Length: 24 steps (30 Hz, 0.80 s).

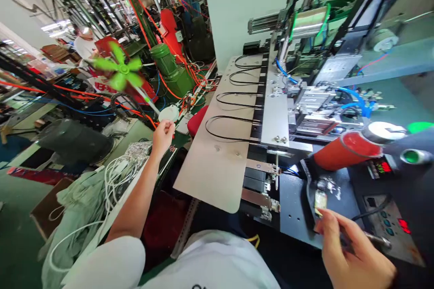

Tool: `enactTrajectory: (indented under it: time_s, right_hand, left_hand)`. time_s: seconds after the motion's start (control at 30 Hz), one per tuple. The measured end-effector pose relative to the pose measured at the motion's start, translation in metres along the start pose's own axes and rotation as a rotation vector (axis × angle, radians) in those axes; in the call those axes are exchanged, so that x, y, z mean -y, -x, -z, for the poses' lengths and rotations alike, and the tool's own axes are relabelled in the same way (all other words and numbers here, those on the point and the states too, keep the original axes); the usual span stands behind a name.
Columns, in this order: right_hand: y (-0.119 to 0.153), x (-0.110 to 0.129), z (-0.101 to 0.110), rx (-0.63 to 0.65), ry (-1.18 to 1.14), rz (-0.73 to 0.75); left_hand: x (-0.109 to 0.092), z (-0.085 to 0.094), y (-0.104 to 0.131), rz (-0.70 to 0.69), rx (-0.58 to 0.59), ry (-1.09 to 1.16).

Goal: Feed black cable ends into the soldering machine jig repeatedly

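At the lower right, over a dark counter [294,205], a bare right hand [356,249] reaches in with its thumb and forefinger close together. Their tips are at the near end of a small pale block [320,200], which sits on a black tray [342,189]; blur makes it impossible to tell how firmly, if at all, the grip has hold of it. Silvery scraps [330,185] lie just beyond the block, and a red cylinder [349,149] leans beyond them.

Left of centre, the left hand [162,137] is raised on an outstretched arm. Its grip is closed, thumb pressed to fingers; whether something tiny is pinched there, I cannot tell. Just beyond the fingertips is the round white base [168,113] of a fan with bright green blades [122,68].

Between the hands, a flat metal plate [217,162] slopes away. Four black cable loops [207,127] spread over it from the edge of a machine [276,113]. White cables [110,176] and green cloth [79,205] lie below and left of the left hand.
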State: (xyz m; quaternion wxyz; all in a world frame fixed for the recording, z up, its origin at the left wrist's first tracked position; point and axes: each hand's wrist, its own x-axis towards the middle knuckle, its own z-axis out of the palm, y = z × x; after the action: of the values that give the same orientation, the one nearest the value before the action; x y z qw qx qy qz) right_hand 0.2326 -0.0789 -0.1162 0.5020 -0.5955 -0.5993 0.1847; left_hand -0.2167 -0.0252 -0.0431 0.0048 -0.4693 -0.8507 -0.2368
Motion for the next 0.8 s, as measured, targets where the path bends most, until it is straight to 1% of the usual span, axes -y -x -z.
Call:
enactTrajectory:
  time_s: [0.03, 0.07, 0.1, 0.13, 0.17, 0.2, 0.23, 0.27, 0.3, 0.37, 0.43, 0.5, 0.53, 0.57, 0.63, 0.67, 0.7, 0.73, 0.8]
  right_hand:
    - [-0.005, 0.005, -0.002, 0.017, 0.007, 0.025]
    - [-0.01, 0.011, -0.005, 0.065, -0.025, 0.05]
    - [-0.014, 0.018, -0.007, 0.136, -0.091, 0.057]
    - [-0.019, 0.024, -0.01, 0.214, -0.168, 0.052]
    - [-0.023, 0.031, -0.012, 0.281, -0.237, 0.043]
    - [-0.026, 0.038, -0.015, 0.324, -0.292, 0.034]
    - [-0.028, 0.043, -0.018, 0.342, -0.336, 0.019]
    - [-0.03, 0.048, -0.022, 0.335, -0.374, -0.01]
    - [-0.031, 0.051, -0.026, 0.313, -0.412, -0.041]
    - [-0.03, 0.053, -0.034, 0.244, -0.481, -0.104]
    - [-0.029, 0.052, -0.039, 0.186, -0.524, -0.139]
    - [-0.028, 0.049, -0.037, 0.185, -0.509, -0.127]
    - [-0.029, 0.046, -0.034, 0.227, -0.482, -0.099]
    - [-0.03, 0.044, -0.03, 0.298, -0.448, -0.058]
    - [-0.034, 0.041, -0.023, 0.444, -0.388, 0.033]
    - [-0.035, 0.04, -0.022, 0.469, -0.367, 0.07]
    - [-0.035, 0.04, -0.023, 0.439, -0.353, 0.1]
    - [-0.034, 0.04, -0.027, 0.353, -0.338, 0.125]
    - [-0.03, 0.041, -0.04, 0.093, -0.298, 0.181]
  left_hand:
    - [-0.026, -0.002, 0.003, -0.091, 0.018, 0.123]
    - [-0.054, -0.004, 0.009, -0.201, 0.068, 0.279]
    - [-0.082, -0.006, 0.019, -0.331, 0.164, 0.447]
    - [-0.109, -0.009, 0.031, -0.448, 0.293, 0.566]
    - [-0.134, -0.011, 0.045, -0.547, 0.44, 0.629]
    - [-0.155, -0.013, 0.06, -0.632, 0.558, 0.655]
    - [-0.172, -0.015, 0.074, -0.704, 0.642, 0.654]
    - [-0.185, -0.017, 0.086, -0.765, 0.695, 0.644]
    - [-0.193, -0.021, 0.096, -0.814, 0.716, 0.633]
    - [-0.201, -0.028, 0.108, -0.885, 0.725, 0.611]
    - [-0.201, -0.037, 0.111, -0.943, 0.71, 0.591]
    - [-0.197, -0.042, 0.111, -1.005, 0.685, 0.546]
    - [-0.195, -0.044, 0.11, -1.039, 0.684, 0.512]
    - [-0.193, -0.045, 0.108, -1.078, 0.705, 0.475]
    - [-0.191, -0.045, 0.106, -1.134, 0.798, 0.423]
    - [-0.192, -0.044, 0.106, -1.129, 0.841, 0.426]
    - [-0.193, -0.044, 0.107, -1.094, 0.87, 0.452]
    - [-0.194, -0.043, 0.108, -1.032, 0.879, 0.495]
    - [-0.198, -0.044, 0.113, -0.879, 0.856, 0.597]
